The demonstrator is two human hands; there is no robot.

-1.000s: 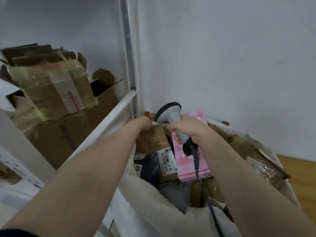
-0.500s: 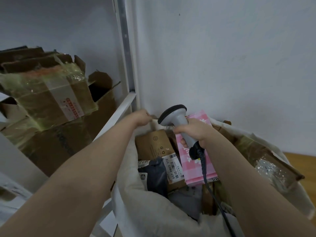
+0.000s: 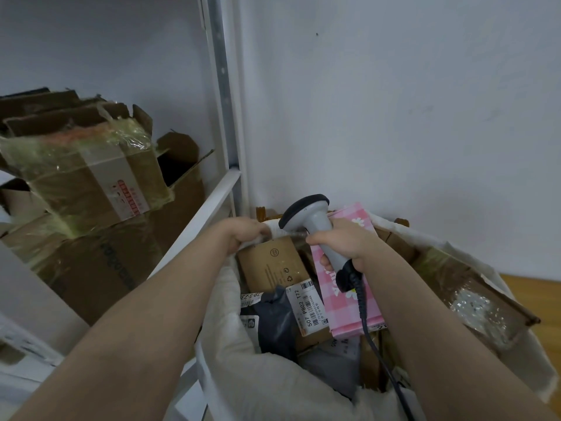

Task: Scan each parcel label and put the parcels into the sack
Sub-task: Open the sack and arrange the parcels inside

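Nearest: sack (image 3: 252, 369), white cloth, mouth open, near rim slack and folded inward. Inside, packed to approx. rim level: dark grey poly bag (image 3: 276, 323), brown box (image 3: 273, 265) w/ white label (image 3: 306, 305) face up, pink checked box (image 3: 349, 302) leaning beside it, taped carton (image 3: 473, 302) at R side. All parcels seen are in the sack; none in either of the hands. R hand (image 3: 349, 241) closed round the handle of the scanner (image 3: 312, 220), head pointing away over the far rim, not at any label; cable (image 3: 376, 344) trails down across the sack mouth. L hand (image 3: 243, 235) clenched on a bunch of far-rim cloth. Judgement: step is hauling the rim up to settle a full load. Rec.: take a full fold in the L grip, not an edge; pull up and outward; route cable clear of box corners; park scanner if both hands are needed. Beyond: shelf rail (image 3: 209, 202), stacked cartons (image 3: 91, 180) on the shelf, wall (image 3: 394, 101).
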